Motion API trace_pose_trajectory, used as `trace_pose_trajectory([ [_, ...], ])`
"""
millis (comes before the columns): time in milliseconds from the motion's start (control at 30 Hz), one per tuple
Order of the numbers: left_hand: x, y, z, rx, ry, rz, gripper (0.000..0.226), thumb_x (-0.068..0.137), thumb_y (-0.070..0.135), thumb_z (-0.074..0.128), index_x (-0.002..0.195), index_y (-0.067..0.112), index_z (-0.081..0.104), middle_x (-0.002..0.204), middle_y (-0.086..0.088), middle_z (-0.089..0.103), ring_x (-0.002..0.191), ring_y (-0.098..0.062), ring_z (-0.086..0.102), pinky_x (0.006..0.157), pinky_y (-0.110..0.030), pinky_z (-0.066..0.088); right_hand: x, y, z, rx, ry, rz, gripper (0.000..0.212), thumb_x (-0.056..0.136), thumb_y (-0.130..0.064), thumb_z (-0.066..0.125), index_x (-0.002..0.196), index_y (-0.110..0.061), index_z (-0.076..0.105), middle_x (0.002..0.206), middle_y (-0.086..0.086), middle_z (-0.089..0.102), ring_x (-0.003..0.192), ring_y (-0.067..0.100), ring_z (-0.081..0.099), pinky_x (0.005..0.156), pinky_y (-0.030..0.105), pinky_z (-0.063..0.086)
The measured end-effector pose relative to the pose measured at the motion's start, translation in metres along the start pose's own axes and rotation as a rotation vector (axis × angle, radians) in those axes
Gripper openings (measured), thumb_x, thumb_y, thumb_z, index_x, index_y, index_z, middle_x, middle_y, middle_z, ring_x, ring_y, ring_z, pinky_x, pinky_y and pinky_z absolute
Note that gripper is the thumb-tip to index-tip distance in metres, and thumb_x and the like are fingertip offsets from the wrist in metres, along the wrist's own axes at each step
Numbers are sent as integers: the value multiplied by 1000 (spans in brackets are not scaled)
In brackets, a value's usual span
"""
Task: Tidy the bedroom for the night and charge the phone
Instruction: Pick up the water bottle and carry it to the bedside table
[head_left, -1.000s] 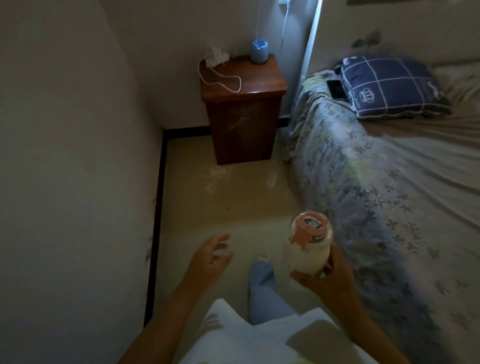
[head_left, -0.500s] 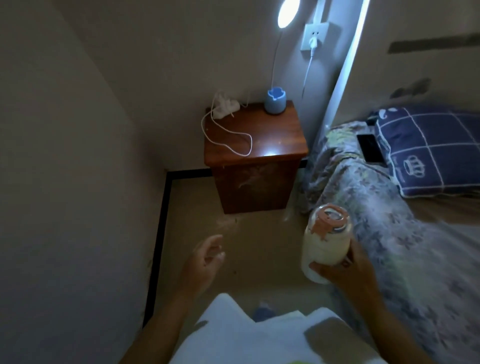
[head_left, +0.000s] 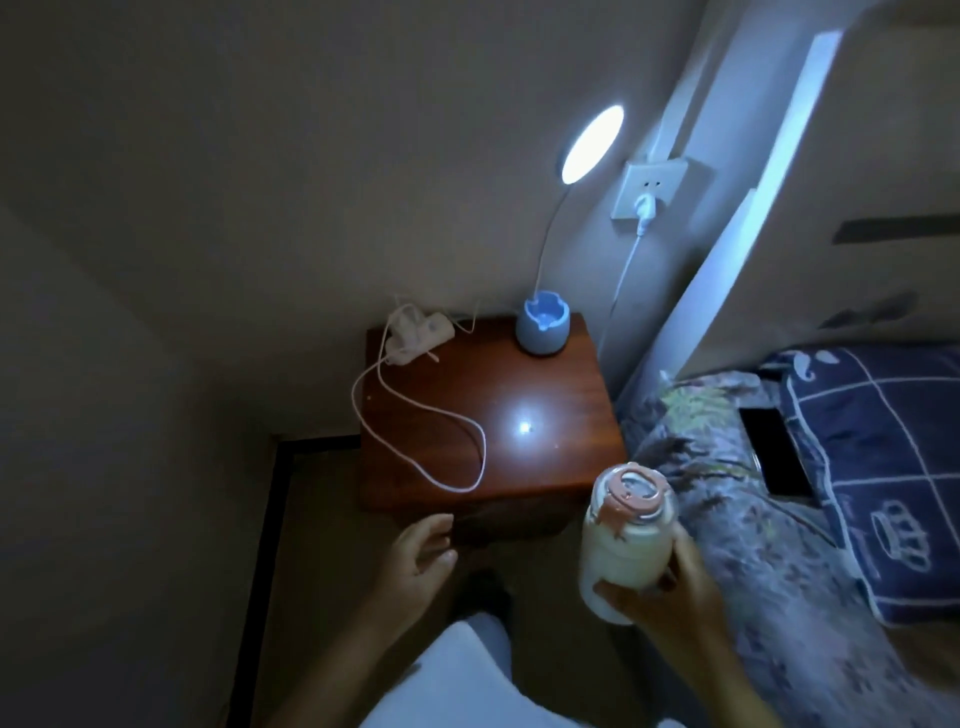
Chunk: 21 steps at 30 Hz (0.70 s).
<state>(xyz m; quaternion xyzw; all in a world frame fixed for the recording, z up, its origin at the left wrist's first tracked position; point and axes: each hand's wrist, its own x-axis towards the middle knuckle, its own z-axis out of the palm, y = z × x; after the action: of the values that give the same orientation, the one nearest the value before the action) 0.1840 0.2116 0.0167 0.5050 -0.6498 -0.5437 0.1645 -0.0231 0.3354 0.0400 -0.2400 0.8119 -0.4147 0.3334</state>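
Note:
My right hand (head_left: 670, 587) grips a cream bottle with a pink lid (head_left: 623, 535), held upright just off the front right corner of the wooden nightstand (head_left: 540, 457). Empty, with its fingers apart, my left hand (head_left: 421, 558) hovers below the nightstand's front edge. A white charging cable (head_left: 415, 415) loops across the nightstand's left side from a power strip (head_left: 415, 335) at the back. A black phone (head_left: 774, 449) lies on the bed beside the navy checked pillow (head_left: 883, 467).
A lit blue gooseneck lamp (head_left: 543, 327) stands at the back of the nightstand. Above it a wall socket (head_left: 649, 195) holds a white plug. The bed with a floral cover (head_left: 727, 519) fills the right side. A wall closes the left.
I have moved closer to the nightstand and the view has tilted up, revealing the lamp head and socket. The bottle has come forward to the nightstand's front corner. My left hand stays empty.

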Motion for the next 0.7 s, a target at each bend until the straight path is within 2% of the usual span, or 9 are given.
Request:
trace_pose_trajectory([
  [67, 48, 13, -12, 5, 0, 0, 36, 83, -6, 51, 117, 4, 48, 115, -10, 51, 98, -12, 53, 69, 1, 44, 36, -27, 11, 15, -11, 10, 73, 46, 9, 82, 96, -32, 49, 90, 6, 64, 84, 29, 61, 74, 39, 50],
  [133, 95, 29, -24, 3, -1, 15, 36, 83, -5, 51, 118, 4, 48, 113, -7, 51, 105, -15, 51, 71, -5, 45, 69, -56, 19, 16, -26, -11, 73, 45, 3, 84, 93, -34, 45, 94, 8, 62, 86, 26, 59, 74, 36, 47],
  [233, 156, 50, -36, -25, 25, 24, 36, 84, -5, 50, 119, 3, 47, 116, -8, 51, 106, -15, 50, 73, 1, 44, 116, -87, 36, -8, -64, -20, 71, 33, -28, 80, 93, -40, 43, 100, 6, 61, 91, 23, 58, 79, 36, 47],
  [300, 188, 58, -36, -18, 38, 22, 37, 84, -3, 50, 120, 4, 47, 115, -3, 49, 105, -13, 50, 71, 6, 40, 148, -94, 48, -20, -93, -25, 77, 30, -37, 77, 98, -44, 42, 105, 5, 62, 96, 24, 59, 85, 40, 50],
  [367, 213, 56, -32, -15, 57, 2, 37, 84, -2, 51, 120, 6, 46, 117, -2, 49, 104, -11, 49, 70, 6, 40, 181, -97, 63, -30, -140, -29, 76, 36, -30, 82, 98, -46, 41, 105, 0, 62, 97, 23, 59, 85, 41, 51],
  [400, 219, 54, -28, -13, 60, -11, 38, 84, -2, 51, 121, 7, 46, 119, -4, 50, 104, -11, 49, 71, 4, 41, 193, -99, 70, -27, -159, -42, 75, 43, -20, 85, 98, -45, 40, 102, -3, 60, 96, 20, 58, 82, 34, 51],
  [467, 229, 44, -19, -1, 64, -47, 38, 84, -1, 51, 121, 8, 46, 124, -8, 51, 106, -11, 48, 77, -6, 42, 217, -99, 83, -10, -212, -72, 74, 51, -6, 84, 100, -40, 39, 97, -12, 55, 91, 12, 54, 72, 9, 44],
  [533, 241, 30, -9, 7, 106, -102, 39, 84, 0, 53, 121, 7, 47, 128, -12, 51, 111, -13, 47, 87, -20, 40, 244, -96, 100, -20, -270, -96, 74, 53, -2, 82, 102, -35, 38, 98, -10, 54, 89, 10, 52, 64, -3, 39],
  [700, 261, -13, 17, 199, 201, -138, 37, 80, 4, 58, 117, 4, 52, 129, -18, 50, 127, -32, 39, 101, -27, 24, 298, -79, 143, -14, -363, -145, 74, 52, 3, 82, 104, -24, 36, 102, -1, 50, 93, 14, 51, 65, -7, 37],
])
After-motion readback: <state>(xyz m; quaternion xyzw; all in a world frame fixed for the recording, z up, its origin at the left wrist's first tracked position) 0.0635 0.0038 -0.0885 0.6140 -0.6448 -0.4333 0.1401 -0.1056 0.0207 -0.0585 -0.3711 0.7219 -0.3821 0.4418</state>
